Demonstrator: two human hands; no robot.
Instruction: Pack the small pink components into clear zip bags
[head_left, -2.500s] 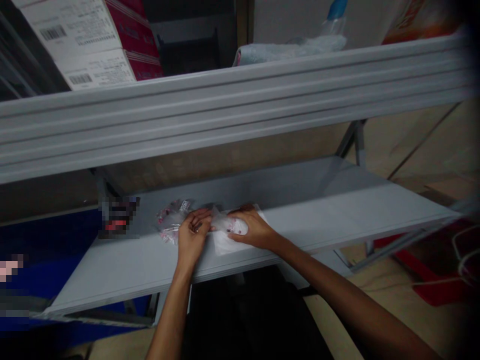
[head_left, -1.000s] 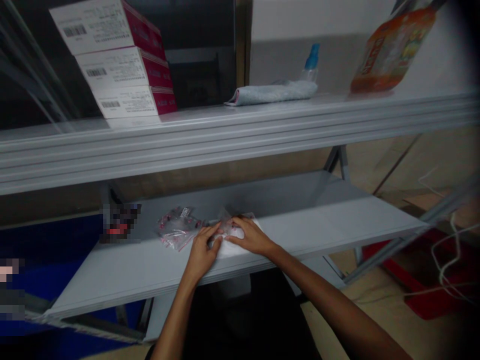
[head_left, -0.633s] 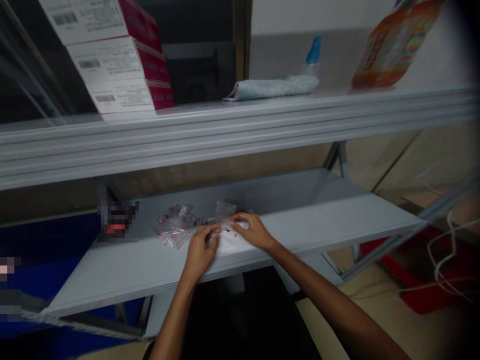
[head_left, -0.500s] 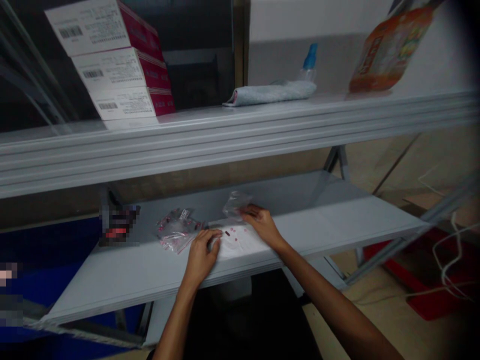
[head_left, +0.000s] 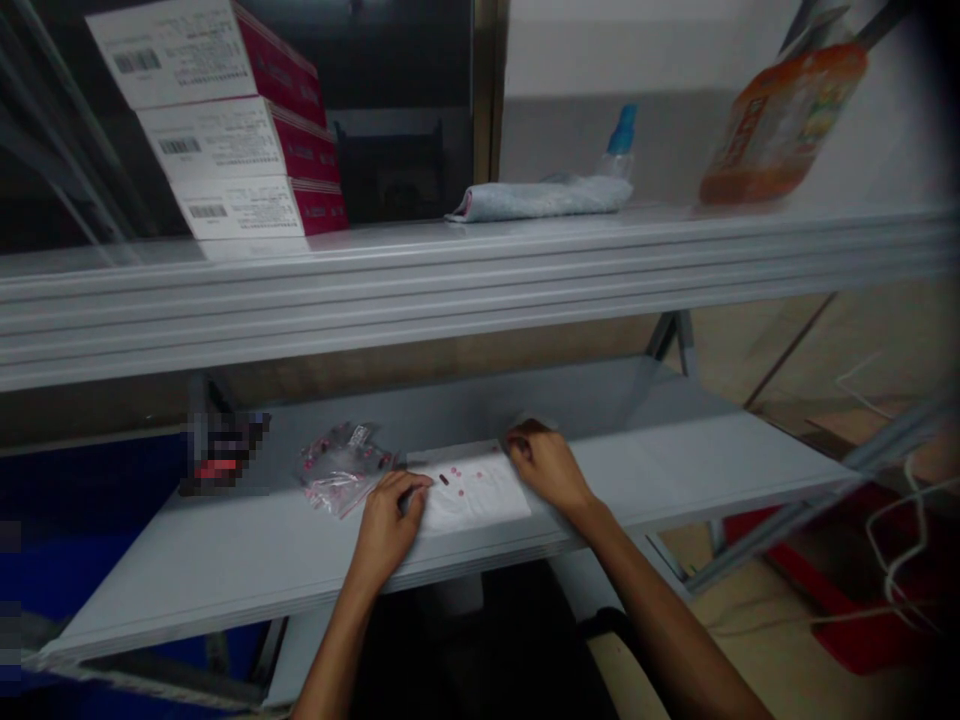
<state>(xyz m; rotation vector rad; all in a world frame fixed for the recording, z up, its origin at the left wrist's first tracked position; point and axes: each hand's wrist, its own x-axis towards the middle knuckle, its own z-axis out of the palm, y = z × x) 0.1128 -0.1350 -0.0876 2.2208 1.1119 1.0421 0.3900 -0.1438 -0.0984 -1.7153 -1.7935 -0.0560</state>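
Two bare hands are working around the white sheet, which is lying on the lower shelf (head_left: 637, 440). The left hand (head_left: 384, 522) is resting on the left edge of the white sheet (head_left: 480, 508), thumb and fingers standing apart — same spot as half a second ago. The right hand (head_left: 553, 465) is now sitting at the sheet's far right corner, fingers curling; before, it was holding a small clear bag over the sheet's far edge. That bag is mostly hiding now, so can't tell whether the fingers are clamping on it. More of the sheet is showing than earlier: one dark elongated piece (head_left: 444, 480) and several small pinkish pieces (head_left: 460, 492) are lying on it, spaced apart. Left of the sheet, a clear plastic bag (head_left: 341, 475) with reddish bits is staying put. Beyond and above the sheet, boxes (head_left: 225, 130) are standing stacked — a folded cloth (head_left: 544, 198) is lying right of them.
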